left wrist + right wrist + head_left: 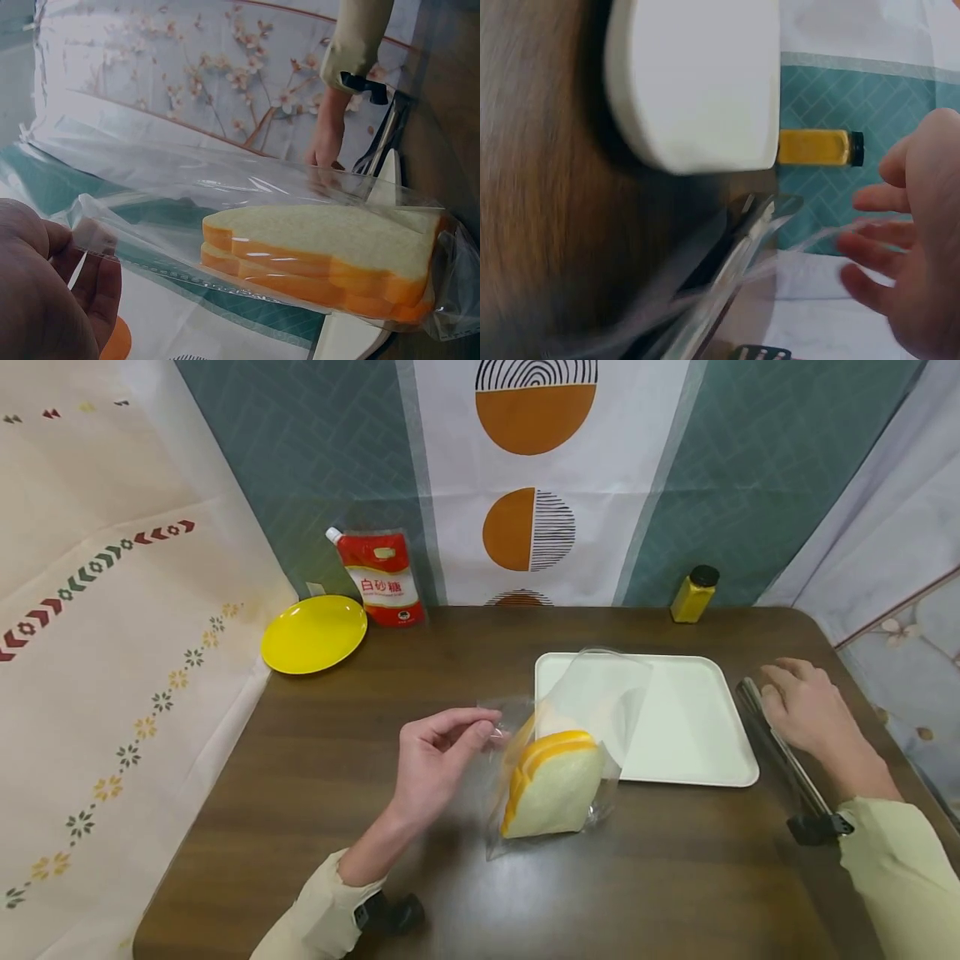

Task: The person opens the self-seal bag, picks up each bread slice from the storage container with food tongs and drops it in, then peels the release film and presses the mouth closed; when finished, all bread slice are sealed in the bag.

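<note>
In the head view my left hand (438, 764) pinches the edge of a clear plastic bag (498, 814) between thumb and fingers. Inside the bag stand bread slices (558, 789) with orange crusts, also plain in the left wrist view as bread (315, 255). The bag overlaps the near left part of a white tray (686, 718). My right hand (810, 710) hovers over a long metal utensil (787, 752), perhaps tongs, right of the tray. Its fingers are loosely bent and apart in the right wrist view. A thin pale streak (795, 251) blurs past them; cannot tell whether they touch it.
At the back left are a yellow plate (315, 635) and a red pouch (384, 581) with a white cap. A yellow bottle (693, 595) with a black lid stands at the back right. Patterned cloth hangs behind the brown table (360, 710) and along both sides.
</note>
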Demonstrator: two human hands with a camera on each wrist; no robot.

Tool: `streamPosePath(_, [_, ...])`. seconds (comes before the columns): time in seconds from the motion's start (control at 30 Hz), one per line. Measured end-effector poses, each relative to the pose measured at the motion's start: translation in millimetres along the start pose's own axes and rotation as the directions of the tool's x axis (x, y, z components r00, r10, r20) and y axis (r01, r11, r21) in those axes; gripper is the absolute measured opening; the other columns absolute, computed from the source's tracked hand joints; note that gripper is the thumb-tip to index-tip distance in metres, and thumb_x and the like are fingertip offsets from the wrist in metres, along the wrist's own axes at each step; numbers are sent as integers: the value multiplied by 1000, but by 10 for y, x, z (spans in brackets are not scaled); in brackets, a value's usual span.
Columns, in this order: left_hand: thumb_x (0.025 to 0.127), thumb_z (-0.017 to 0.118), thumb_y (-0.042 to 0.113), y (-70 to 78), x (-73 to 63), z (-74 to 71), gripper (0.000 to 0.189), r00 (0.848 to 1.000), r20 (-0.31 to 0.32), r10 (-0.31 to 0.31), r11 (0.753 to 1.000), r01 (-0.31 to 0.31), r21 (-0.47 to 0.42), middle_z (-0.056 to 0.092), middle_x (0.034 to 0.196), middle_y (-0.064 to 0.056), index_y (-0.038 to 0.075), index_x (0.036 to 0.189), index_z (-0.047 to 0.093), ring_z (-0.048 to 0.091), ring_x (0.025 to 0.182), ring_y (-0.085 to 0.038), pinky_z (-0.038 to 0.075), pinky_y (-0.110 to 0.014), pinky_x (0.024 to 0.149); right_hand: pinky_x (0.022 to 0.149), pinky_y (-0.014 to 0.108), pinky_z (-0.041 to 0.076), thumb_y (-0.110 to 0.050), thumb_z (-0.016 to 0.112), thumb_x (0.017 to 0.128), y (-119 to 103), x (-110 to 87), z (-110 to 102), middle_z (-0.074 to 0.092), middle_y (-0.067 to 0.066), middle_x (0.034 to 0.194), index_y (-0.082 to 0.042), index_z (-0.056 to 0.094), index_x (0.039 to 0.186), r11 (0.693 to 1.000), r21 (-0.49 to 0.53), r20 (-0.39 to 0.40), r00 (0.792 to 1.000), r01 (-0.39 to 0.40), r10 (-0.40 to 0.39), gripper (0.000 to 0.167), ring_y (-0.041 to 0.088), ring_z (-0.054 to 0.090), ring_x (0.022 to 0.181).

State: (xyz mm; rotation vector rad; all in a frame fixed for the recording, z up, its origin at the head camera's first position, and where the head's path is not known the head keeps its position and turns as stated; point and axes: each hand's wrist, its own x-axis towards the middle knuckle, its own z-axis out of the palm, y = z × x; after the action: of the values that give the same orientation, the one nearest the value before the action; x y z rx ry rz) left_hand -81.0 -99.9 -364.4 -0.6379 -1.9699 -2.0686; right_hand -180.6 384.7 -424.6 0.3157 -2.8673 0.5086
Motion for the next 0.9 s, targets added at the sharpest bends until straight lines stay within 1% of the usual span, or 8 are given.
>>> streamPosePath(0.17, [95,68,2,-5,10,1,17,1000,4,-4,1000,4,-6,75,93,-15,-7,108,72,74,81,-27,59,-38,76,96,77,18,1,37,95,72,-9,-28,18,41,152,15,8,152,997,69,108,993,44,-51,66,63,21,134])
streamPosePath(0.23, [95,68,2,-5,9,-2,17,1000,3,-11,1000,11,-8,75,93,-15,-7,108,72,74,82,-27,59,-39,77,85,68,34,5,38,92,67,-15,-40,20,39,153,10,1,155,997,51,92,993,65,-70,73,56,50,114])
streamPosePath(0.3, [95,68,1,-8,12,-5,17,1000,3,-15,1000,15,-7,75,93,-15,-7,108,72,74,81,-27,59,-39,77,67,50,42,8,40,92,44,-18,-55,32,40,146,5,-1,157,996,47,44,996,74,-76,76,40,61,75])
streamPosePath(0.37, [95,67,2,-9,17,-7,17,1000,3,-19,1000,19,-5,75,93,-15,-7,108,72,74,82,-27,59,-39,78,46,37,32,11,44,93,16,-15,-70,49,41,128,3,5,158,995,11,-43,994,97,-96,76,23,40,44])
streamPosePath(0.4, [95,67,1,-10,21,-7,16,1000,3,-19,1000,19,-6,75,93,-15,-7,108,72,74,82,-26,59,-39,78,41,34,26,12,47,93,4,-11,-78,51,40,126,1,7,158,995,-15,-74,992,103,-104,77,18,28,41])
streamPosePath(0.5, [95,67,0,-2,68,-15,16,1000,5,-6,1000,6,-9,74,93,-16,-8,108,72,74,81,-27,59,-40,78,41,40,32,13,52,93,-32,46,-129,48,38,135,-4,8,160,992,-52,-117,986,112,-117,81,25,39,43])
streamPosePath(0.67, [93,67,-3,18,89,-21,17,1000,10,-10,1000,10,-25,74,94,-17,-8,108,71,74,82,-26,58,-41,81,41,43,32,7,48,94,-58,95,-166,13,34,158,0,0,158,996,-71,-13,998,55,-56,80,28,40,43])
streamPosePath(0.9, [93,68,-1,-2,16,-11,17,1000,16,-21,999,22,-38,73,93,-20,-9,108,71,74,82,-25,59,-39,79,42,39,32,4,50,92,-45,29,-95,50,43,122,12,-1,153,1000,-13,64,998,5,-4,80,22,40,45])
